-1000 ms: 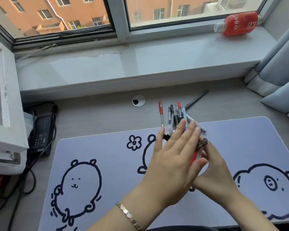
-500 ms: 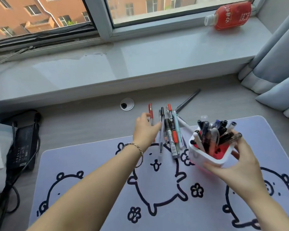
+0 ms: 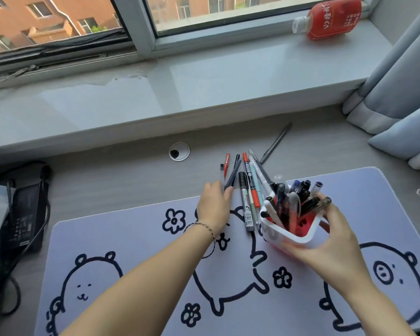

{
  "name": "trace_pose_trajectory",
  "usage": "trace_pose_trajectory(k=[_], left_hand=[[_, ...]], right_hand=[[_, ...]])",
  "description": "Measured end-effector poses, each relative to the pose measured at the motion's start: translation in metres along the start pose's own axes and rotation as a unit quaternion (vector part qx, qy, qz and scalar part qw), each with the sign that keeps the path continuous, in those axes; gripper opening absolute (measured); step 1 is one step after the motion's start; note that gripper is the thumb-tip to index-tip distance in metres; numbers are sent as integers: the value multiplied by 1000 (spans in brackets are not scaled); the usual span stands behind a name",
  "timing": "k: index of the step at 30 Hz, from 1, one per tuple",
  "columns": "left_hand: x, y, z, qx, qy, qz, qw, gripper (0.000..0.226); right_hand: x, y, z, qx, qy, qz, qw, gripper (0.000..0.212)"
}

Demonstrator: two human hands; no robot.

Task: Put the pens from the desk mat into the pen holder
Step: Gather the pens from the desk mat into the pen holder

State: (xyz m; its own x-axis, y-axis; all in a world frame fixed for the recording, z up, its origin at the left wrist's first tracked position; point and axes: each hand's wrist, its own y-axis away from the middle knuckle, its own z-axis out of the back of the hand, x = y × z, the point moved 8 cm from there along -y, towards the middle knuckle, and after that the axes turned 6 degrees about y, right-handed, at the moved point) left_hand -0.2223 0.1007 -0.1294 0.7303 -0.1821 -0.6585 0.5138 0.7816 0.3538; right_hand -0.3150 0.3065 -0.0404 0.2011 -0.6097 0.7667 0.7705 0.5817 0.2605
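A lilac desk mat with bear drawings covers the desk. At its far edge lie several pens side by side: a black marker, a red-and-black marker and a pale green pen. My left hand curls its fingers and thumb around the near end of a dark grey pen; a red pen lies just beside it. My right hand grips a white pen holder with a red inside, tilted left and crammed with several pens.
A grey pen lies on bare desk behind the mat, near a round cable grommet. A power adapter with cables sits at the left. A red bottle lies on the windowsill; curtains hang at the right.
A second ago both hands were together at the holder. My left hand then reached out to the row of pens and now curls on the dark grey pen. My right hand keeps the holder.
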Motion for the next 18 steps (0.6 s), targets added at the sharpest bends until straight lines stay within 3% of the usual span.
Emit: trace_pose_trajectory(k=[5, 9, 13, 16, 18], left_hand=[[-5, 25, 43, -64, 112, -26, 991, 29], [-19, 67, 82, 42, 294, -11, 955, 23], [-28, 115, 109, 133, 137, -66, 979, 5], [-30, 144, 115, 159, -20, -122, 980, 13], [-35, 155, 115, 161, -49, -158, 973, 23]], right_hand=[[11, 11, -2, 8, 1, 26, 1000, 84], [12, 20, -10, 26, 17, 35, 999, 87], [15, 27, -24, 49, 40, 51, 997, 87], [18, 33, -32, 64, 41, 63, 995, 85], [18, 37, -36, 68, 55, 69, 994, 87]])
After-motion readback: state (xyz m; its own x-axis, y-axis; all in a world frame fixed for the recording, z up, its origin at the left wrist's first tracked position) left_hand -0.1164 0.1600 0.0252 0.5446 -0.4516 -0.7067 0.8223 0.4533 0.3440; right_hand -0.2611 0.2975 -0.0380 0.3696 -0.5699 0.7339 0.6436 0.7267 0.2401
